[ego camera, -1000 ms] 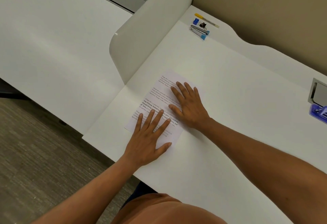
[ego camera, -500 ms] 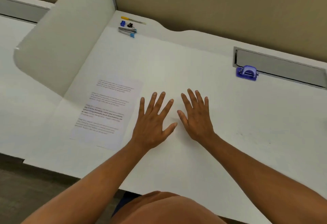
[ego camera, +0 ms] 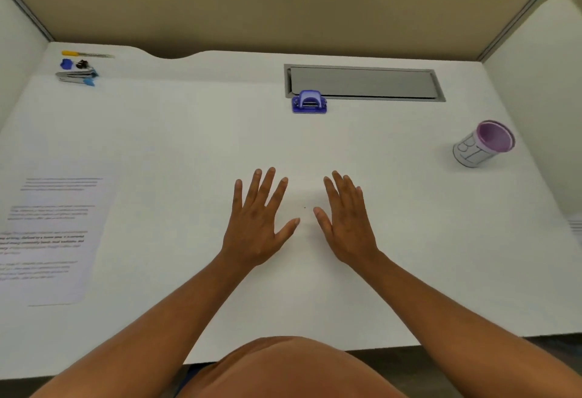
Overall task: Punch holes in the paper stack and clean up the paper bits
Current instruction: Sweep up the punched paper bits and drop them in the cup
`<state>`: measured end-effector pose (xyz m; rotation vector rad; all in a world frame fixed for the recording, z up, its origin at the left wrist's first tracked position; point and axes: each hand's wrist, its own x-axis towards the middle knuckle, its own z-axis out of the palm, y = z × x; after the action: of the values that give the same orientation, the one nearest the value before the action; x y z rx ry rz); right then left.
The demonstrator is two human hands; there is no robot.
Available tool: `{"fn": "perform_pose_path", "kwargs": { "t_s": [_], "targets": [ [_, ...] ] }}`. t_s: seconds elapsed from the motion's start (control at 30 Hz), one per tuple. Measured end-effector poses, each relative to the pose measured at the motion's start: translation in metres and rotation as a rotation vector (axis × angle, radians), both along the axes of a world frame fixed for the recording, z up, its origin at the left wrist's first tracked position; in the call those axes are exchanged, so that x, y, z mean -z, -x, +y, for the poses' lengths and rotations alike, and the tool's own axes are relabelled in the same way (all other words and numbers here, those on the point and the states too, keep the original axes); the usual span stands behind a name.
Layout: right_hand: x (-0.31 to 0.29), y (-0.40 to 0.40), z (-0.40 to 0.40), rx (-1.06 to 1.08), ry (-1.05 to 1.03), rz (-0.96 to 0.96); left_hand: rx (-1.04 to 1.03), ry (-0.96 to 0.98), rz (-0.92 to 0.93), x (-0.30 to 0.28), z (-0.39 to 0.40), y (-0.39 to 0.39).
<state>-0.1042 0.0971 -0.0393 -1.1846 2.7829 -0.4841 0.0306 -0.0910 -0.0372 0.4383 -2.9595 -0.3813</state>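
Note:
The printed paper stack (ego camera: 53, 237) lies flat at the left edge of the white desk (ego camera: 189, 146), partly cut off by the frame. A small blue hole punch (ego camera: 309, 102) stands at the back, in front of a grey cable tray. My left hand (ego camera: 256, 221) and my right hand (ego camera: 346, 221) rest palm down side by side in the middle of the desk, fingers spread, holding nothing. Both hands are well right of the paper and well short of the punch.
A white cup with a purple inside (ego camera: 483, 142) stands at the right. A stapler (ego camera: 77, 77), a blue clip, a black clip and a yellow-handled tool (ego camera: 85, 54) sit at the back left corner. Partition walls close the back and both sides.
Both hands left the paper stack and moved right to the middle of the desk. The view swung right, so the paper now sits at the far left and the cup has come into view.

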Motion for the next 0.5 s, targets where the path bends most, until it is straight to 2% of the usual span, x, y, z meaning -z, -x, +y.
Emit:
{"fn": "perform_pose_path", "kwargs": {
  "t_s": [0.13,0.3,0.5],
  "targets": [
    [0.007,0.005,0.035,0.064,0.094,-0.171,-0.01,-0.061,-0.057,0.016,0.017,0.008],
    [0.023,0.016,0.064,0.126,-0.017,-0.127,-0.022,-0.062,-0.182,0.038,0.027,0.007],
    [0.035,0.013,0.037,0.154,-0.087,-0.161,-0.013,-0.075,-0.246,0.052,0.057,0.025]
  ]
}}
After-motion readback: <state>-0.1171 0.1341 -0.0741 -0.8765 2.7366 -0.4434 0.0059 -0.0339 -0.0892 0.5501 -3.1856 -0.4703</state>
